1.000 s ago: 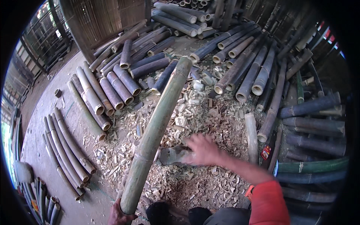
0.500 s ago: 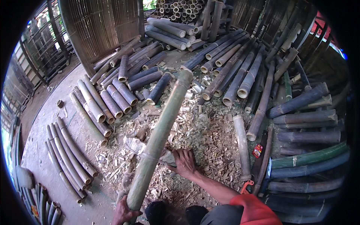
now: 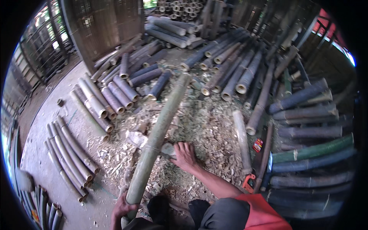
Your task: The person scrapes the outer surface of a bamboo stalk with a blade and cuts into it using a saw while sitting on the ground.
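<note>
Wood shavings [image 3: 207, 130] litter the workshop floor among cut bamboo. Nearest, the left hand [image 3: 122, 209] wraps closed around the lower end of a long green bamboo pole [image 3: 157, 134], which slants away. The right hand [image 3: 184, 156] grips a blade [image 3: 167, 149] held against the pole's middle. Stacked bamboo poles [image 3: 230, 69] lie beyond.
</note>
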Available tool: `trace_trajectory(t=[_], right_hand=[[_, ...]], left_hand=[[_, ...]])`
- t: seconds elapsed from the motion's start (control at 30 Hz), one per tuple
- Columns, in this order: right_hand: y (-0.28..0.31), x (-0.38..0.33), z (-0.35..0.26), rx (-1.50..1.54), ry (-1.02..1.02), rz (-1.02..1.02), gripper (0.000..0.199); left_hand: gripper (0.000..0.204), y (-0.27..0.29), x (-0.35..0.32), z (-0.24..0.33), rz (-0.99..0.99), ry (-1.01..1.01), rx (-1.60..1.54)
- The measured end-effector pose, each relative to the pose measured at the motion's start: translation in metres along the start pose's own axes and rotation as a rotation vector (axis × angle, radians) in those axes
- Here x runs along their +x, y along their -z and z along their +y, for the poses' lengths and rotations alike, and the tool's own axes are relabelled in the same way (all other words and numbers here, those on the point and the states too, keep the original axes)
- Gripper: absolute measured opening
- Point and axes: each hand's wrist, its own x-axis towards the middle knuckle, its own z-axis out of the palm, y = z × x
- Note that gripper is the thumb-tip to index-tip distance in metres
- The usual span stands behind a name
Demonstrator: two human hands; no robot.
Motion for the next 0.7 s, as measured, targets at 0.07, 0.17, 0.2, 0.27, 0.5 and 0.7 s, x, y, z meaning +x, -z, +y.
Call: trace_trajectory(t=[0.07, 0.17, 0.2, 0.27, 0.5, 0.7], right_hand=[[-0.005, 0.003, -0.006, -0.009, 0.011, 0.005, 0.082], [-0.001, 0.005, -0.013, -0.011, 0.012, 0.003, 0.077], [-0.001, 0.003, -0.008, -0.001, 0.012, 0.026, 0.078], [-0.007, 0.007, -0.015, 0.027, 0.036, 0.031, 0.081], [-0.014, -0.006, 0.012, 0.029, -0.088, -0.055, 0.1], [0.057, -0.067, 0.004, 0.736, -0.496, 0.419, 0.064]], left_hand=[[0.073, 0.002, -0.023, -0.027, 0.027, 0.256, 0.059], [0.079, -0.023, -0.029, -0.012, 0.224, 0.333, 0.399], [0.079, -0.034, -0.03, -0.014, 0.313, 0.273, 0.506], [0.079, -0.045, -0.047, -0.017, 0.543, 0.18, 0.717], [0.097, -0.048, -0.021, -0.01, 0.472, 0.27, 0.708], [0.104, -0.026, -0.045, -0.019, 0.542, 0.325, 0.709]])
